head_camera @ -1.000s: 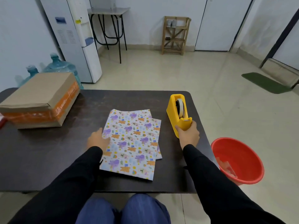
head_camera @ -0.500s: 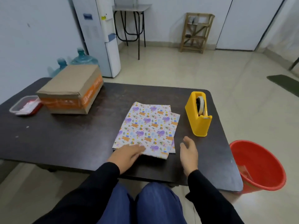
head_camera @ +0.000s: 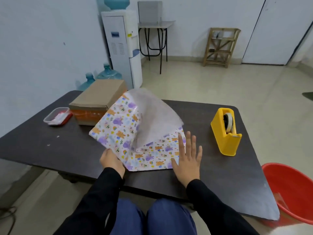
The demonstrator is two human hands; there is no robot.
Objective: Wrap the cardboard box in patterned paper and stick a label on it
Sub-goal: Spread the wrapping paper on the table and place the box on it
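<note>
Paper (head_camera: 118, 128) now raised, one box (head_camera: 101, 94), one dispenser (head_camera: 227, 143)

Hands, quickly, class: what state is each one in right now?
Left hand: grips the lifted patterned paper at its near edge.
Right hand: open, fingers straight, at the paper's right edge.

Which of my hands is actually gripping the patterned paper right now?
Your left hand: it grips the lifted edge of the colourful animal-patterned wrapping paper; the right hand lies flat, fingers spread, at the paper's right edge.
</note>
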